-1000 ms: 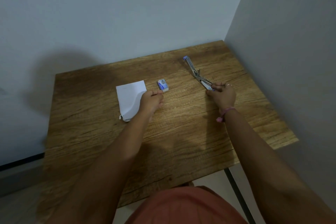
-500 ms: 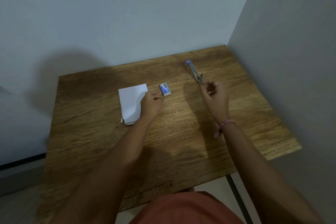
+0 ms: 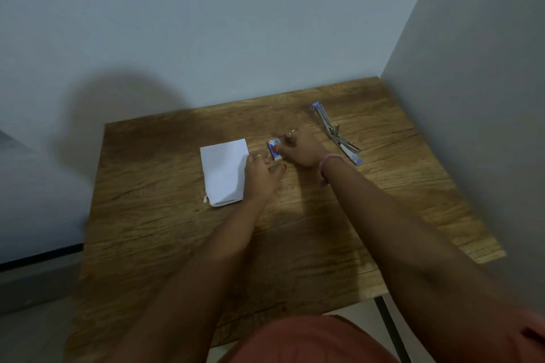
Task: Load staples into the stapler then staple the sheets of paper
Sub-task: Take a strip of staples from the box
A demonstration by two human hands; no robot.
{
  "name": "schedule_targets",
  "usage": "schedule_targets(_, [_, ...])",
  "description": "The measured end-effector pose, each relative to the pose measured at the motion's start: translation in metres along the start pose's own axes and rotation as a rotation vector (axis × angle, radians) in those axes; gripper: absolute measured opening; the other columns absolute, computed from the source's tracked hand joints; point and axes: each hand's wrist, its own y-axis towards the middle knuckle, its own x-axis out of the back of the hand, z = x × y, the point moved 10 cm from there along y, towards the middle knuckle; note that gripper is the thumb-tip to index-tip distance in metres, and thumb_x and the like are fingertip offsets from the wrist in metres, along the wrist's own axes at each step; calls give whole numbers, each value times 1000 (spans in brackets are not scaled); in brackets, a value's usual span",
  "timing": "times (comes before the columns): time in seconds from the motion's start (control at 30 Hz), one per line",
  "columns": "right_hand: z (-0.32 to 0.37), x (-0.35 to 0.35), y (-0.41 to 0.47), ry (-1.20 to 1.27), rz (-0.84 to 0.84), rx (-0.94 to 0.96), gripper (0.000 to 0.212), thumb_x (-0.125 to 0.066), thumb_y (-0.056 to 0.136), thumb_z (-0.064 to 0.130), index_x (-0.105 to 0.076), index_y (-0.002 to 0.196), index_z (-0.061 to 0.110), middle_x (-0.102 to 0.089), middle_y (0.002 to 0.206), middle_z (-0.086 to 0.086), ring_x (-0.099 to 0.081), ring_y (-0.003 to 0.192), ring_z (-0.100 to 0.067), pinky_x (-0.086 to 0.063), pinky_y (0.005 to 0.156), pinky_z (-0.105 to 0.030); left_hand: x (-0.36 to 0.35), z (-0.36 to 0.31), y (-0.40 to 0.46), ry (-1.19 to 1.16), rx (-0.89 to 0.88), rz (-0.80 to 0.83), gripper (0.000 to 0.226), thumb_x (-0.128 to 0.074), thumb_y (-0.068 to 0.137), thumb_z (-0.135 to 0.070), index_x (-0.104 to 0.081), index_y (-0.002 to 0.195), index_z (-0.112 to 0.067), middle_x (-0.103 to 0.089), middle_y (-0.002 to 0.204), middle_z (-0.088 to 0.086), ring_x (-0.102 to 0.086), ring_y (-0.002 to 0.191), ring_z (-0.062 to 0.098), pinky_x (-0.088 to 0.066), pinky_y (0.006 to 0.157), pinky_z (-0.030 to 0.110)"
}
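Observation:
A small blue and white staple box (image 3: 276, 155) lies on the wooden table (image 3: 309, 230), right of a stack of white paper sheets (image 3: 224, 171). My right hand (image 3: 300, 147) pinches the box, thumb on its top and fingers along its far edge. Beside the paper's right edge rests my left hand (image 3: 261, 175), fingers curled, thumb out, with nothing seen in it. The silver stapler (image 3: 334, 132) with blue ends lies swung open flat on the table, to the right of my right hand and apart from it.
Grey walls close the table in at the back and on the right. The table's left edge drops to a grey floor with a dark skirting line (image 3: 38, 256). A black table leg (image 3: 389, 330) shows at the near right.
My right hand has let go of the stapler, which now lies open on the table, and has moved left onto the staple box. My left hand has stayed beside the paper.

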Motion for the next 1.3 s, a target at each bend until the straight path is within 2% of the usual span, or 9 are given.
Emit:
schedule_targets(0.13, [-3, 0, 1, 43, -17, -34, 27, -73, 81, 20, -66, 93, -3, -65, 96, -17, -54, 80, -18, -35, 61, -24, -3, -4, 0, 52, -12, -9, 33, -68, 85, -20, -63, 111, 0, -57, 118, 17, -57, 108, 27, -49, 94, 42])
schedule_targets(0.3, [-13, -2, -8, 205, -50, -118, 24, -81, 73, 19, -57, 77, 15, -61, 71, 4, -54, 60, -2, -40, 47, -7, -7, -8, -1, 154, -45, -7, 37, -66, 87, -24, -62, 116, -2, -55, 118, 18, -50, 111, 26, -43, 90, 34])
schedule_targets(0.47, [-23, 1, -23, 467, -51, -199, 27, -81, 73, 9, -54, 73, 15, -63, 65, 1, -57, 46, -2, -48, 46, -14, -8, -11, -4, 174, -85, 14, 36, -63, 88, -23, -63, 119, -6, -58, 116, 16, -51, 106, 21, -38, 82, 25])
schedule_targets(0.6, [-23, 3, -34, 677, -10, -247, 19, -77, 77, 4, -58, 80, 6, -67, 81, -14, -63, 63, -14, -53, 57, -24, -1, -14, -12, 84, -120, -31, 36, -67, 84, -19, -61, 116, -3, -54, 119, 13, -54, 102, 17, -40, 79, 21])
schedule_targets(0.77, [-15, 12, -42, 798, 11, -253, 15, -75, 79, 4, -60, 76, 8, -68, 79, -12, -65, 60, -10, -54, 54, -18, 9, -28, -24, -83, -238, -72, 49, -70, 82, -12, -55, 129, -8, -52, 124, 9, -59, 107, 19, -52, 84, 25])
schedule_targets(0.97, [-3, 20, -52, 803, 62, -266, 9, -71, 82, 4, -63, 79, 3, -67, 78, -14, -65, 63, -14, -54, 57, -22, 20, -36, -38, -190, -272, -112, 45, -74, 82, -13, -59, 124, -11, -57, 123, 9, -62, 102, 14, -46, 75, 3])
schedule_targets(1.1, [7, 23, -60, 793, 89, -263, 13, -67, 85, 4, -62, 93, -4, -65, 92, -25, -59, 78, -29, -46, 65, -29, 26, -41, -49, -278, -282, -157, 45, -74, 80, -10, -61, 123, -8, -60, 119, 8, -64, 102, 14, -50, 80, 7])
schedule_targets(1.2, [13, 24, -67, 784, 120, -255, 26, -64, 88, 5, -59, 106, -12, -65, 94, -24, -62, 78, -25, -55, 67, -25, 29, -41, -55, -313, -268, -185, 45, -74, 78, -7, -62, 121, -9, -62, 115, 8, -64, 104, 17, -55, 83, 21])
schedule_targets(1.3, [17, 28, -72, 761, 148, -251, 23, -61, 89, 7, -60, 102, -12, -65, 95, -22, -64, 78, -20, -55, 74, -27, 31, -39, -59, -396, -245, -187, 44, -73, 78, -7, -63, 121, -12, -66, 113, 6, -67, 101, 16, -58, 82, 26])
